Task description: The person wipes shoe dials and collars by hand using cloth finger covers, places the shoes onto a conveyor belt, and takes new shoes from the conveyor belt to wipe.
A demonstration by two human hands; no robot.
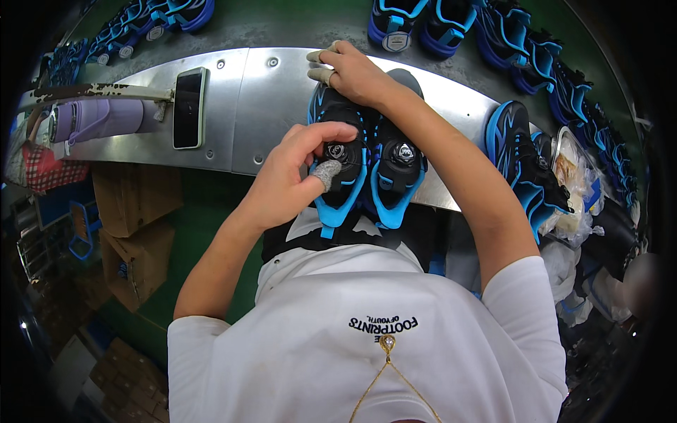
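Two black shoes with bright blue trim lie side by side in front of me, toes pointing away, heels over the near edge of the metal bench. My left hand (293,169) bends its index finger and grey-wrapped thumb around the round dial (336,151) on the left shoe (345,190). Beside it the right shoe (398,180) shows its own dial (404,154), with no hand on that one. Across the left shoe's toe lies my right hand (356,74), its fingers curled over the far side. Pale covers sit on some of its fingertips.
A phone (189,109) and a lilac bottle (106,120) rest on the metal bench (240,106) at left. More shoes (518,141) stand at right, beside a plastic bag (571,176). Rows of shoes (451,25) line the far surface. Cardboard boxes (134,197) are below left.
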